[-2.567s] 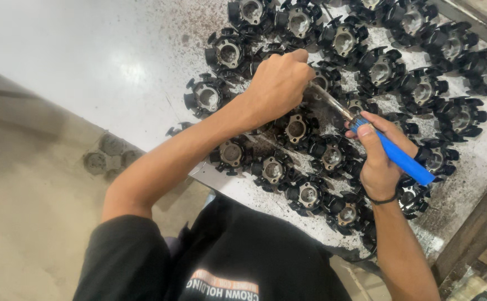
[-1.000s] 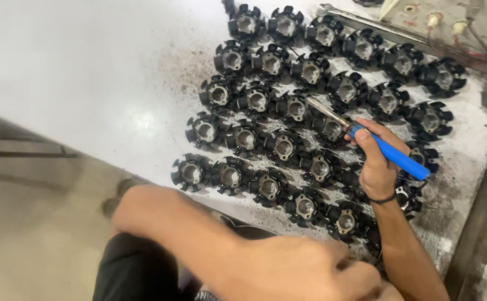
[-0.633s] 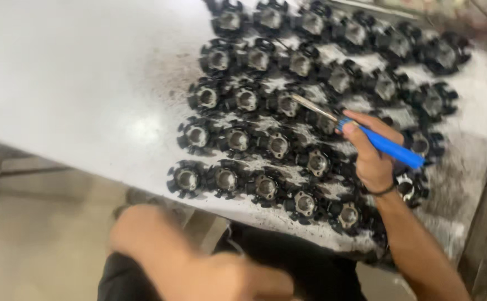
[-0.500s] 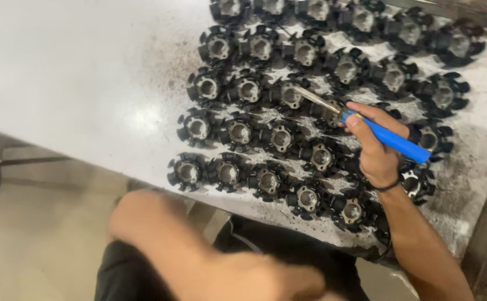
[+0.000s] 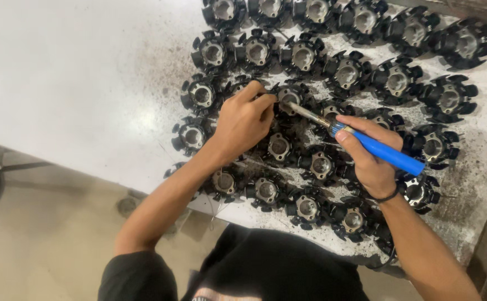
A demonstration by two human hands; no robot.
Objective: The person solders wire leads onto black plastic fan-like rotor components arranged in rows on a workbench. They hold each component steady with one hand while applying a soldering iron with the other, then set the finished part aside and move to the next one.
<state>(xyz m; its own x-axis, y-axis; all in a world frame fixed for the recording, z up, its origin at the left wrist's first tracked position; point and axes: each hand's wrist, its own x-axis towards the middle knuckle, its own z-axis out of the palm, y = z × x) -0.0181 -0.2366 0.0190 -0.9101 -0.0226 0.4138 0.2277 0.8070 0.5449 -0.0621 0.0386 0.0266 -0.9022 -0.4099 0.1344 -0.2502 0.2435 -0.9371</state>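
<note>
Single head view looks steeply down, close over the table (image 5: 76,83).

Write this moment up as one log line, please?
left hand: pinching at black toothed part | right hand: holds blue-handled tool, tip at same part | parts in rows on white table

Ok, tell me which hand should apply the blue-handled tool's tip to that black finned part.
Right, probably. The right hand grips the blue-handled tool, its tip at the black finned part; the left hand pinches there.

Workshop, grimy white workbench (image 5: 76,83), rows of black stator cores (image 5: 346,72)
</note>
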